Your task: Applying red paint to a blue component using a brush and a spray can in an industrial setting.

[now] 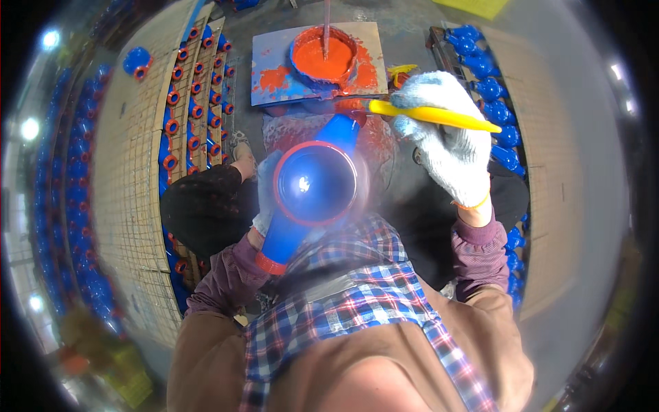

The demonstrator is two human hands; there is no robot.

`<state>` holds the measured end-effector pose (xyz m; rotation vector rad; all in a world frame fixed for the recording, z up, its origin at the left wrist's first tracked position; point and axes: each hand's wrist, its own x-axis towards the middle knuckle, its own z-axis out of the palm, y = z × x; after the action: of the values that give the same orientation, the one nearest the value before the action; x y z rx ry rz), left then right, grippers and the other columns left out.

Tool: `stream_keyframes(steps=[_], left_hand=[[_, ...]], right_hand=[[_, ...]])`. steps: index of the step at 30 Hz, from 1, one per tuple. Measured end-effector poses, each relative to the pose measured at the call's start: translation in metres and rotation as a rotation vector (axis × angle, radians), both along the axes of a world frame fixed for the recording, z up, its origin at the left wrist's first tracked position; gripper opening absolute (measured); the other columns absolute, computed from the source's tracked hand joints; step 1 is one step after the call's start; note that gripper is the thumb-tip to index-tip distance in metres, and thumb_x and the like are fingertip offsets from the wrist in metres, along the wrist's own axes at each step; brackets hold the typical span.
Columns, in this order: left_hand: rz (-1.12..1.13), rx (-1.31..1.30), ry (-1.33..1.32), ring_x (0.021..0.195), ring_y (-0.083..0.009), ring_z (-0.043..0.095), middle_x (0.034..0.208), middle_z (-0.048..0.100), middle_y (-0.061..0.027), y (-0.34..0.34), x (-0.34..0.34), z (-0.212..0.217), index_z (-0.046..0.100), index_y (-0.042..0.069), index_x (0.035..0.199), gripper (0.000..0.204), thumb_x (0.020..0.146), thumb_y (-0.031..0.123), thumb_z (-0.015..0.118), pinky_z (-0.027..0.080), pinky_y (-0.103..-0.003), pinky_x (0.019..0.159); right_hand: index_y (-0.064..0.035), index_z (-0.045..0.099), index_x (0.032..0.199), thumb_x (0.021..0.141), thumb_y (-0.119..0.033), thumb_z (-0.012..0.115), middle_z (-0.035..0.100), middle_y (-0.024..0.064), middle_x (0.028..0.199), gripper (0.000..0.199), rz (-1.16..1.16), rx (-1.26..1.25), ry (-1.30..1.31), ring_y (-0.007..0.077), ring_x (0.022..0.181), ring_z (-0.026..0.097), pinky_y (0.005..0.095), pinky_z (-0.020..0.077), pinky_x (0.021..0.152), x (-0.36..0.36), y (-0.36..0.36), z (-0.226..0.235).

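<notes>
Your left hand [265, 196] grips the blue pipe fitting [312, 189], mostly hidden behind it.
Your right hand [446, 141] clasps a yellow brush [432, 115]; its bristles are hard to see.

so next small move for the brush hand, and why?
Probably bring the yellow-handled brush in the right hand back onto the blue pipe fitting held by the left hand: its bristle end sits near the fitting's far end, by the tub of orange paint.
</notes>
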<state>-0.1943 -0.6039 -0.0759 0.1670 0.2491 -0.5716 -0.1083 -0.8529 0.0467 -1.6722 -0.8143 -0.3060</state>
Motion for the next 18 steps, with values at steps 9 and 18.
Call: stream_keyframes(steps=[9, 18], left_hand=[[0.000, 0.139, -0.238, 0.115, -0.0283, 0.056, 0.129, 0.054, -0.0151, 0.012, 0.008, 0.008, 0.042, 0.005, 0.137, 0.070, 0.089, 0.054, 0.053, 0.048, -0.044, 0.097], [0.307, 1.613, -1.303, 0.120, -0.0256, 0.054, 0.131, 0.051, -0.0117, 0.026, 0.037, 0.077, 0.039, 0.004, 0.136, 0.112, 0.043, 0.031, 0.094, 0.042, -0.041, 0.103]], right_hand=[[-0.0007, 0.069, 0.099, 0.073, 0.009, 0.070, 0.067, 0.0109, 0.099, 0.027, -0.274, -0.003, -0.140, 0.0264, 0.096, 0.062, 0.0358, 0.0491, 0.086, -0.024, -0.011, -0.033], [-0.0007, 0.062, 0.104, 0.084, 0.008, 0.061, 0.058, 0.0076, 0.105, 0.022, -0.438, 0.301, 0.217, 0.0143, 0.087, 0.059, 0.0256, 0.0492, 0.074, -0.047, -0.032, -0.038]])
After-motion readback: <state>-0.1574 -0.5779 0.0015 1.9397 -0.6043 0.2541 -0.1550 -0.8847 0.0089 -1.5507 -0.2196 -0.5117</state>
